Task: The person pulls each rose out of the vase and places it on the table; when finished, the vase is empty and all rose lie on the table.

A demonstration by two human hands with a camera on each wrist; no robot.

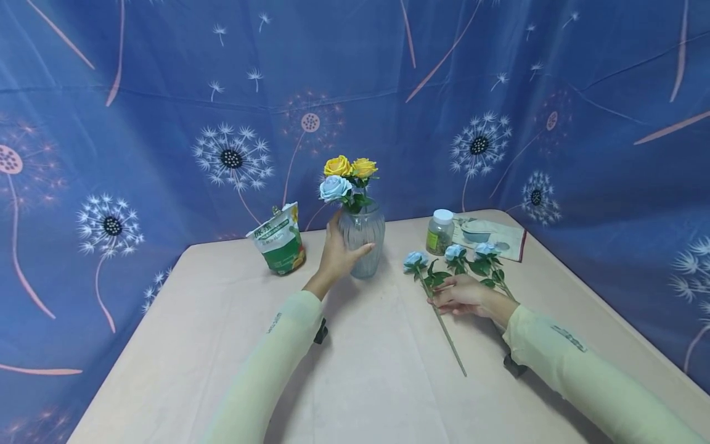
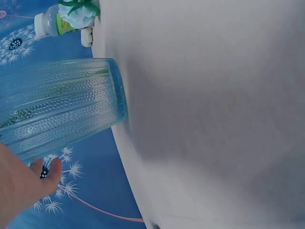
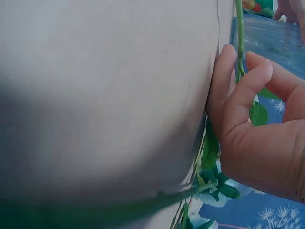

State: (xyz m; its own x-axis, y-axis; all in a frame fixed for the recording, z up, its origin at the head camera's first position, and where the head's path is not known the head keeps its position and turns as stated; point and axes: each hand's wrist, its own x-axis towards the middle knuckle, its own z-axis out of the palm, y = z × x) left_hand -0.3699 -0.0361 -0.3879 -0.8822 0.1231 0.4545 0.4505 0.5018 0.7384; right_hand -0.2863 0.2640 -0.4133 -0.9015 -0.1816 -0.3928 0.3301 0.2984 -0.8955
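A ribbed clear glass vase [image 1: 371,231] stands upright near the back of the table, holding two yellow roses [image 1: 338,166] and a blue rose [image 1: 334,189]. My left hand [image 1: 338,256] grips its left side, thumb across the front. In the left wrist view, the base of the vase [image 2: 90,95] meets the tabletop. On the right, my right hand [image 1: 460,295] pinches the stem of a loose blue rose [image 1: 415,260]; in the right wrist view its green stem [image 3: 239,33] passes between the fingertips. Two more blue roses [image 1: 455,251] lie just beyond that hand.
A green-and-white pouch [image 1: 284,243] leans left of the vase. Behind the loose roses are a white-capped jar [image 1: 440,233] and a flat printed packet [image 1: 510,237]. A pale cloth covers the table [image 1: 355,370], and a blue dandelion-print curtain [image 1: 355,74] hangs along its back and sides.
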